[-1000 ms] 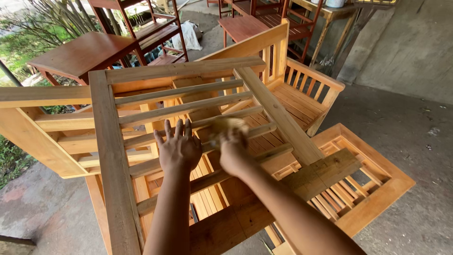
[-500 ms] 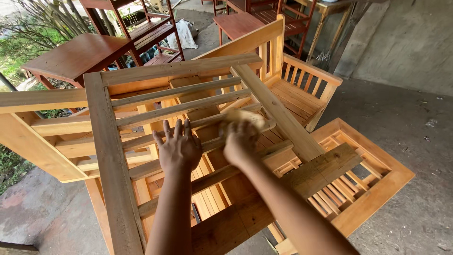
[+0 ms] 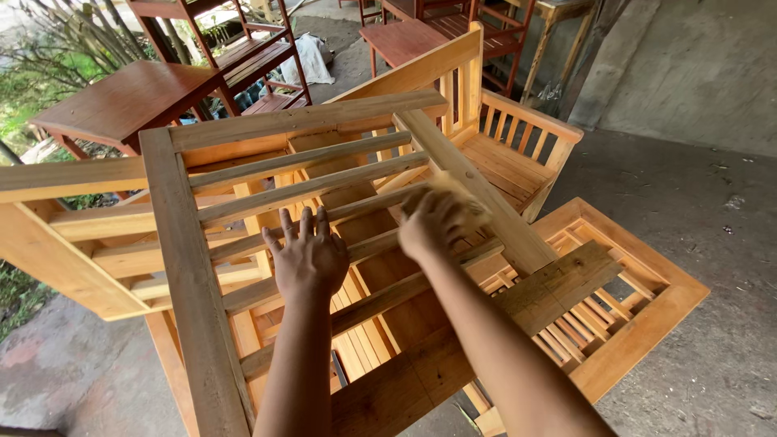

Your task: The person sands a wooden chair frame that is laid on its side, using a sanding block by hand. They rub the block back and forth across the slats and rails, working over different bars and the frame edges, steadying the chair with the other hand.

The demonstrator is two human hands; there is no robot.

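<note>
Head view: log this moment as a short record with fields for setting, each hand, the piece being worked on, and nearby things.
setting: open concrete floor crowded with wooden furniture
left hand: flat, fingers spread, resting on a slat of the frame
right hand: closed over a pale yellowish pad, pressed on a slat
piece: unfinished slatted wooden frame
nearby: small slatted bench; red-brown table; white cloth on the ground

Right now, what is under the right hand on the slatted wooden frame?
Under the right hand a yellowish pad shows at its edge, pressed on a pale slat of the unfinished slatted wooden frame. The hand covers most of the pad, so its full shape is hidden.
</note>
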